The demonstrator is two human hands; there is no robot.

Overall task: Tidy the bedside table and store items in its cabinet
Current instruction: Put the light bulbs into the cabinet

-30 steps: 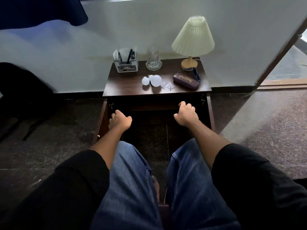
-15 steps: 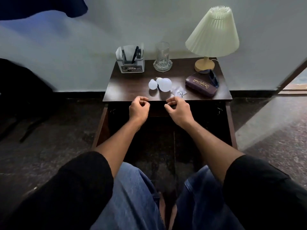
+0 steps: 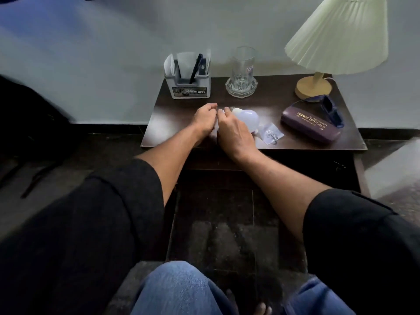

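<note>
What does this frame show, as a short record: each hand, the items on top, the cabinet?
left hand: fingers curled above the table top; grip hidden
right hand: curled round the large bulb
other items: organizer, glass, lamp, spectacle case, small packet
cabinet: open under the top; interior dark

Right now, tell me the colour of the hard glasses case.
The hard glasses case is dark purple with gold lettering, best seen in the head view.
</note>
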